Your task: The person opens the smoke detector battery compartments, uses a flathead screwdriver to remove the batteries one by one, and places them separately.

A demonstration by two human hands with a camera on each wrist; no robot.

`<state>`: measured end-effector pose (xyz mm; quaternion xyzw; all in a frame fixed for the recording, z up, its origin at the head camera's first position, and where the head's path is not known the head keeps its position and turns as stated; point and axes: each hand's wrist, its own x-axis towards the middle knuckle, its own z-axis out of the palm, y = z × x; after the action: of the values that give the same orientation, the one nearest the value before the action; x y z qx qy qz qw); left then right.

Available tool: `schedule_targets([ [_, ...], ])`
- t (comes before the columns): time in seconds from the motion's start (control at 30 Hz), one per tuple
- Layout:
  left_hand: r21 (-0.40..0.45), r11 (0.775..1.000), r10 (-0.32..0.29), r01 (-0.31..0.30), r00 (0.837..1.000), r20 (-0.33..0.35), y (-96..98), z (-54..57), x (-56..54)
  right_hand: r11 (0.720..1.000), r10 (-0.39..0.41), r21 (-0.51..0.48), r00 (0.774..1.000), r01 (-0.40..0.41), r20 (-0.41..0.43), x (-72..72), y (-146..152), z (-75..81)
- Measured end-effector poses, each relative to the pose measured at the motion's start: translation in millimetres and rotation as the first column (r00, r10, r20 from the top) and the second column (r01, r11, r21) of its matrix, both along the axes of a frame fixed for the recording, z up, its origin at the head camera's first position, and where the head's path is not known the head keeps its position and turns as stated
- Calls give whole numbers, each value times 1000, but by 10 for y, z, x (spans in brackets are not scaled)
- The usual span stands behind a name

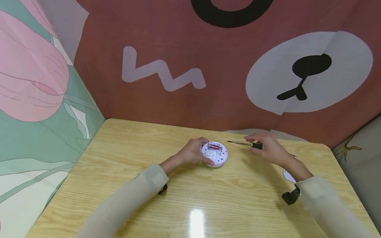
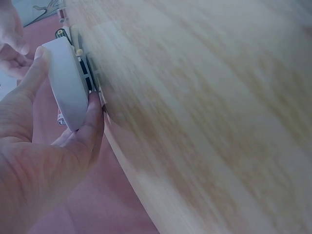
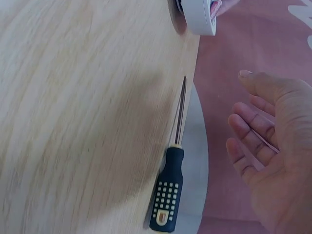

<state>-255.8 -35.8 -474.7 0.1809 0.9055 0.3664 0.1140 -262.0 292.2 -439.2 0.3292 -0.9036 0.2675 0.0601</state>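
Round white device (image 1: 215, 154) near mid-bench (image 1: 184, 207), opened face up, red part showing inside. Left hand (image 1: 193, 152) grasping its rim, thumb and fingers curled round the edge. Right hand (image 3: 273, 146) released, fingers relaxed, holding nothing. Screwdriver (image 3: 170, 180) lying flat on bench just beside right hand, tip toward device. Risks: screwdriver likely to roll if nudged by the open palm; device liable to slip under tool pressure if rim grasp loosens.
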Motion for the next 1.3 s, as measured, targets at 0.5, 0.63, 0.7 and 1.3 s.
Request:
schedule_targets([
  [0.5, 7, 1000, 7, -7, 1000, 5, 6, -15, -10, 1000, 25, -17, 1000, -25, 8, -31, -283, -29],
  [0.63, 9, 1000, 5, -5, 1000, 3, 2, -13, -17, 999, 39, -18, 999, -39, 8, -43, -358, -37],
  [0.7, 10, 1000, 5, -5, 1000, 5, 0, -12, -18, 999, 46, -17, 999, -46, 10, -48, -391, -42],
  [1.3, 4, 1000, -4, 4, 1000, -19, -13, -6, -11, 998, 56, -45, 997, -54, 44, -68, -698, -69],
])
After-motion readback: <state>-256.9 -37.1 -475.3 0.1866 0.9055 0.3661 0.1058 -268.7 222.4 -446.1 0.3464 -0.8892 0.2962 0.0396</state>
